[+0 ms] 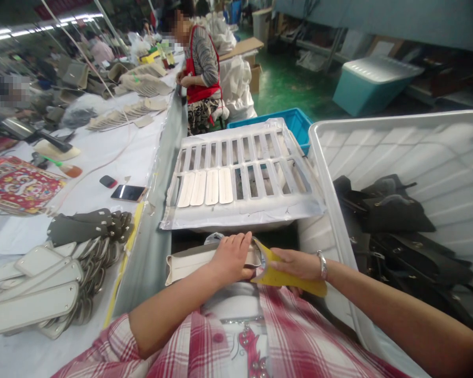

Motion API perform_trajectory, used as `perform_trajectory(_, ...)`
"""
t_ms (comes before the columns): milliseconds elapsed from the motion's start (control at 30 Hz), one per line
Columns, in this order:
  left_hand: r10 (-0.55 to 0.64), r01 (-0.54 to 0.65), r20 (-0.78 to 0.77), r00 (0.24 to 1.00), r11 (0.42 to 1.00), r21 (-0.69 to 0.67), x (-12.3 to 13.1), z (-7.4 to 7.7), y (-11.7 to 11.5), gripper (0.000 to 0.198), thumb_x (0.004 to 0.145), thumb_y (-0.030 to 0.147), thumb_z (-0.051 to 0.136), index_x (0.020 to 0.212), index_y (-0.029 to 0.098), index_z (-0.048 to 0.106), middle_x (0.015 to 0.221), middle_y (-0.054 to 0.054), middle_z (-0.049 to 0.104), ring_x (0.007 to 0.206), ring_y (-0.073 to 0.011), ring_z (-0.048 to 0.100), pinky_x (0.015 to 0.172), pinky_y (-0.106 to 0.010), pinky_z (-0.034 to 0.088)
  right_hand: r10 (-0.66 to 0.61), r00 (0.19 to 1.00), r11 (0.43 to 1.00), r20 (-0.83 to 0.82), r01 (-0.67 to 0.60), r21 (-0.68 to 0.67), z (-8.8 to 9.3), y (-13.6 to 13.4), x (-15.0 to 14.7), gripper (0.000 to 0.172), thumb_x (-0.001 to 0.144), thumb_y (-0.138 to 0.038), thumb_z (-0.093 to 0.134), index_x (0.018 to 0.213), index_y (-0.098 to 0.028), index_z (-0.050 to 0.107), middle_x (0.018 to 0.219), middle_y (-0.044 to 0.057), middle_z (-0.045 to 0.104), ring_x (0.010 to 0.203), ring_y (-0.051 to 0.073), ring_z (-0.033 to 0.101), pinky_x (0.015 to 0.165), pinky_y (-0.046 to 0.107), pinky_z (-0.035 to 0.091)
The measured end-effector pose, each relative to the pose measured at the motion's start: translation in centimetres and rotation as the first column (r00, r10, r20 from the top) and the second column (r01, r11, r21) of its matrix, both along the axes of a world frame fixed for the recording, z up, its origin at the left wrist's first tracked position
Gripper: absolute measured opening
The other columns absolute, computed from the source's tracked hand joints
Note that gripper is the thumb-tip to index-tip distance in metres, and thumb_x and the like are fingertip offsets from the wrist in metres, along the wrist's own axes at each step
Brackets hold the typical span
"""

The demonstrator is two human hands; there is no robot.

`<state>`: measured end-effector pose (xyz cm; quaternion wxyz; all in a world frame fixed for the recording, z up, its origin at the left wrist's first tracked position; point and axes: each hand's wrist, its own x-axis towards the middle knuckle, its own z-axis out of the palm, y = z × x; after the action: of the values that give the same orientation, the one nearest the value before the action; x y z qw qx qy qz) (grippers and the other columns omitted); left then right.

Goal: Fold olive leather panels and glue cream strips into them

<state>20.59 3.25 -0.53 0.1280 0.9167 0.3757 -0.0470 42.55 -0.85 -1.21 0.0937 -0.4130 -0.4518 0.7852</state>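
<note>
Close to my body, my left hand (230,257) grips the end of a cream leather bag piece (189,265) with a grey edge. Its fingers curl over the top. My right hand (297,264) has its thumb and fingers around a curved yellow sheet (278,277). The sheet's left end meets the end of the bag piece by my left fingers; whether it reaches inside, I cannot tell. Just beyond both hands lies a white slotted rack (240,210), with several pale strips (205,188) side by side on its nearer row.
On the left table (102,142) are stacked white and grey straps (59,273), a phone (128,192) and a red printed packet (21,184). A white bin (327,173) holding dark bags (398,215) stands right. A co-worker (201,63) works ahead, near a blue crate (295,118).
</note>
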Motion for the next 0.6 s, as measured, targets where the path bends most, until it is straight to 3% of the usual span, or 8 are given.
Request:
perform_trajectory(200, -0.066, 0.072, 0.116, 0.991, 0.996, -0.046, -0.7, -0.2, 0.8, 0.101, 0.067, 0.047, 0.062, 0.142, 0.011, 0.004, 0.124, -0.015, 0.046, 0.111, -0.0296, 0.045, 0.095, -0.043, 0.034, 0.028, 0.999, 0.999, 0.045, -0.030, 0.041, 0.3, 1.8, -1.0, 0.029, 0.081, -0.044, 0.051, 0.094, -0.020, 0.044, 0.064, 0.002, 0.063, 0.036, 0.010, 0.048, 0.032, 0.019, 0.032)
perform_trajectory(533, -0.103, 0.122, 0.157, 0.982, 0.985, -0.121, -1.4, -0.1, 1.5, 0.102, 0.067, 0.033, 0.064, 0.143, 0.015, -0.002, 0.135, -0.017, 0.036, 0.120, -0.0310, 0.039, 0.100, -0.045, 0.031, 0.015, 0.991, 0.999, 0.134, -0.009, -0.045, 0.3, 2.9, -1.9, 0.023, 0.080, -0.041, 0.053, 0.084, -0.020, 0.047, 0.057, -0.001, 0.060, 0.030, 0.010, 0.045, 0.029, 0.021, 0.034)
perform_trajectory(600, -0.118, 0.140, 0.161, 0.980, 0.982, -0.131, -1.8, -0.1, 1.7, 0.104, 0.066, 0.033, 0.065, 0.143, 0.015, -0.002, 0.137, -0.018, 0.034, 0.123, -0.0321, 0.036, 0.101, -0.046, 0.029, -0.048, 0.985, 0.998, 0.164, 0.041, 0.045, -0.2, 2.9, -2.2, 0.021, 0.078, -0.040, 0.056, 0.080, -0.019, 0.050, 0.056, -0.001, 0.060, 0.032, 0.011, 0.047, 0.030, 0.022, 0.036)
